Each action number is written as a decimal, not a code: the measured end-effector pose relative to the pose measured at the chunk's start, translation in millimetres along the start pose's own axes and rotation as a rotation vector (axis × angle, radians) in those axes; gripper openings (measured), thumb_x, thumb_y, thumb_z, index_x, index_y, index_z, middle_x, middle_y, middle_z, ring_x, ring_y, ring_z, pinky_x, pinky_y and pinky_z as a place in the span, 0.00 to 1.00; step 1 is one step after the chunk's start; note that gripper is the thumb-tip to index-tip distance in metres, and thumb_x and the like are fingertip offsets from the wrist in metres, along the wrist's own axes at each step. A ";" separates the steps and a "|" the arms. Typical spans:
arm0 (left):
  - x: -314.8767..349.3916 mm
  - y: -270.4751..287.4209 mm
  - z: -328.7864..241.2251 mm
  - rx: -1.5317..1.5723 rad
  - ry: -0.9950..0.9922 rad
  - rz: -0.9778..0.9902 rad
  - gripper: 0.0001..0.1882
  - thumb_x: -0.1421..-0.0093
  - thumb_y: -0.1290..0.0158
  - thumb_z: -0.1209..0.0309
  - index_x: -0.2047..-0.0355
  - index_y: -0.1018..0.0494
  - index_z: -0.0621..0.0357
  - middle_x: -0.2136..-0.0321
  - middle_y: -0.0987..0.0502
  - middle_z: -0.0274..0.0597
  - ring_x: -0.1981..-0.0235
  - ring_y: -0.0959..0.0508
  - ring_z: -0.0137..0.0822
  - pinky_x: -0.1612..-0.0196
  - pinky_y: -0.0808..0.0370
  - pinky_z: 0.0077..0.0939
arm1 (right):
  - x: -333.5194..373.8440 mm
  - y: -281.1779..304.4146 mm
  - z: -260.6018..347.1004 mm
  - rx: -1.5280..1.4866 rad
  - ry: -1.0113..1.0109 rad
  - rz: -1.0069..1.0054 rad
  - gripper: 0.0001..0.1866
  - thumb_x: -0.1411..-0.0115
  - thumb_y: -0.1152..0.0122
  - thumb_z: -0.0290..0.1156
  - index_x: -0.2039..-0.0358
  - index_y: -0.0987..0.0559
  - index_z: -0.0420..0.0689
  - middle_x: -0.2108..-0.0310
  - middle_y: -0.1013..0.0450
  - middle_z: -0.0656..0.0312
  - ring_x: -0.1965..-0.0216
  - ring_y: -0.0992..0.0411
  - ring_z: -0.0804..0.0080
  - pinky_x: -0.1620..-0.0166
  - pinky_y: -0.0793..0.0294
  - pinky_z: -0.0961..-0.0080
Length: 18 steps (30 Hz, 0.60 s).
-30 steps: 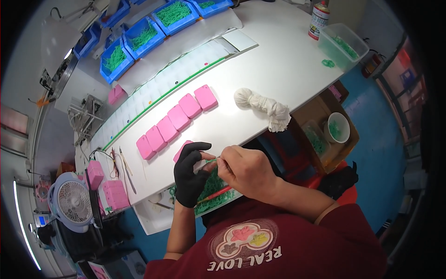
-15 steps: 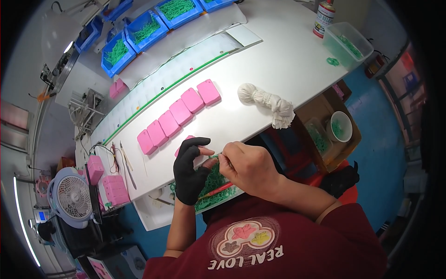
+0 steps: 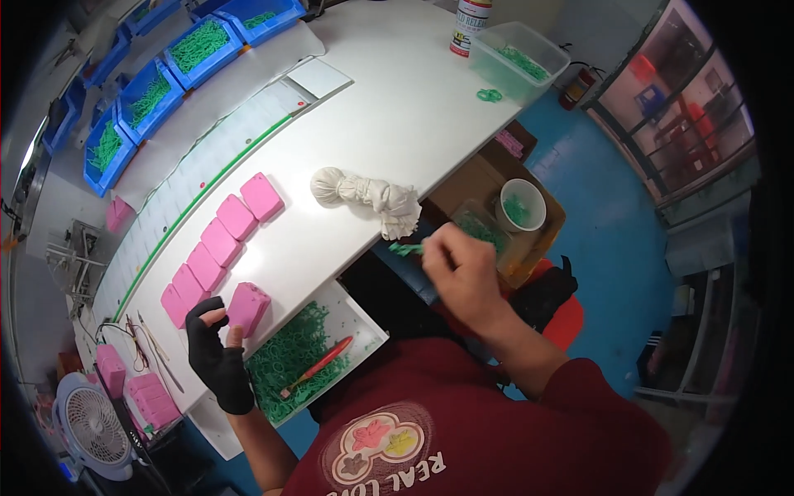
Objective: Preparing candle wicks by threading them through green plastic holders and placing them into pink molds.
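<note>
My left hand, in a black fingerless glove, is at the table's near edge with its thumb and forefinger apart. The thumb lies right beside a pink block that stands turned away from the row; I cannot tell whether they touch. Pinched in my bare right hand is a small green plastic piece, held out past the table edge. Several pink blocks lie in a slanting row on the white table. Below the left hand, a white drawer holds green scraps and a red-handled tool.
A tied white cloth bundle lies near the table edge. Blue bins of green pieces line the back. At far right stand a clear tub and a spray can. A white bucket sits in a cardboard box.
My view has turned rightward. My hands have parted: the right has swung away to the right with the green piece, while the left stays near the standing pink block. The drawer shows more fully.
</note>
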<state>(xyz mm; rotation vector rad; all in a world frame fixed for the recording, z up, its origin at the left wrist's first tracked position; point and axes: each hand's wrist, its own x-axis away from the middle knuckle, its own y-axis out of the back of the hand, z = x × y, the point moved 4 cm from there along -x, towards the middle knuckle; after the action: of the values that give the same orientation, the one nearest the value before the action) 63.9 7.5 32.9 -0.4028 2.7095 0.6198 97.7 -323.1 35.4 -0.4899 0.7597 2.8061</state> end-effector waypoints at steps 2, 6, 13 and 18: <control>-0.2 5.1 10.5 -0.013 0.057 -0.029 0.10 0.44 0.42 0.78 0.62 0.28 0.63 0.57 0.27 0.42 0.58 0.28 0.32 0.51 0.31 0.26 | 3.0 34.3 -69.0 0.114 -0.213 -0.113 0.11 0.39 0.42 0.30 0.77 0.27 0.38 0.85 0.31 0.55 0.82 0.30 0.65 0.76 0.33 0.73; -3.5 -1.6 14.8 0.044 0.045 -0.014 0.09 0.44 0.43 0.78 0.63 0.28 0.63 0.58 0.26 0.42 0.58 0.27 0.32 0.52 0.30 0.26 | 29.1 62.6 -238.5 -0.011 -0.465 -0.226 0.15 0.37 0.44 0.36 0.77 0.24 0.40 0.86 0.31 0.63 0.85 0.32 0.74 0.79 0.35 0.76; -1.9 5.8 9.3 -0.269 -0.072 0.015 0.22 0.53 0.33 0.74 0.58 0.26 0.58 0.59 0.25 0.42 0.58 0.26 0.38 0.56 0.29 0.28 | 20.0 70.2 -273.9 -0.029 -0.682 -0.293 0.26 0.34 0.47 0.51 0.80 0.27 0.44 0.88 0.40 0.72 0.87 0.43 0.84 0.83 0.45 0.82; 7.4 -0.4 7.8 -0.545 -0.065 0.049 0.38 0.60 0.28 0.63 0.48 0.30 0.59 0.55 0.29 0.46 0.52 0.27 0.45 0.51 0.29 0.36 | -39.5 28.7 -75.9 -0.412 -0.183 -0.261 0.18 0.29 0.52 0.37 0.77 0.32 0.45 0.84 0.40 0.72 0.84 0.44 0.88 0.81 0.50 0.87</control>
<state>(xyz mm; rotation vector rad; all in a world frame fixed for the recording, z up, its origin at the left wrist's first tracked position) 59.4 9.3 23.4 -0.4337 2.4608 1.3642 146.7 -390.7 1.0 -0.3542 0.0692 2.7045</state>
